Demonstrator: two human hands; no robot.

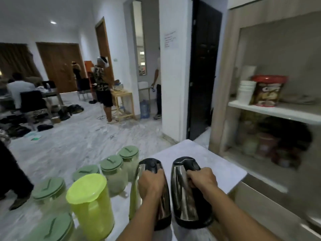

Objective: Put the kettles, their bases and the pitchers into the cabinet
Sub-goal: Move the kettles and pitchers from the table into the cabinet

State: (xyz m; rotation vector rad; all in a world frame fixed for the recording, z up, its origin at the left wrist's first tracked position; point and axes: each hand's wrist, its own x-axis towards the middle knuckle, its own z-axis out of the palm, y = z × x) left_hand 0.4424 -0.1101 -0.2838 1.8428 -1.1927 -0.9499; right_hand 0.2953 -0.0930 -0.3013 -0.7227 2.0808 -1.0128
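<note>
Two steel kettles with black lids stand side by side over the white counter (pixel 199 153). My left hand (pixel 151 183) grips the handle of the left kettle (pixel 147 171). My right hand (pixel 202 179) grips the handle of the right kettle (pixel 180 188). A lime-green pitcher (pixel 90 206) with its lid on stands to the left of the kettles. Behind and beside it are several clear pitchers with green lids (pixel 112 171). The open cabinet (pixel 271 110) is on the right, with a white shelf across it. No kettle bases are visible.
On the cabinet shelf stand stacked white cups (pixel 245 92) and a red-lidded snack tub (pixel 267 91); jars fill the blurred lower shelf. A dark doorway (pixel 201 70) lies ahead. Several people, a wooden table and things on the floor are in the room at left.
</note>
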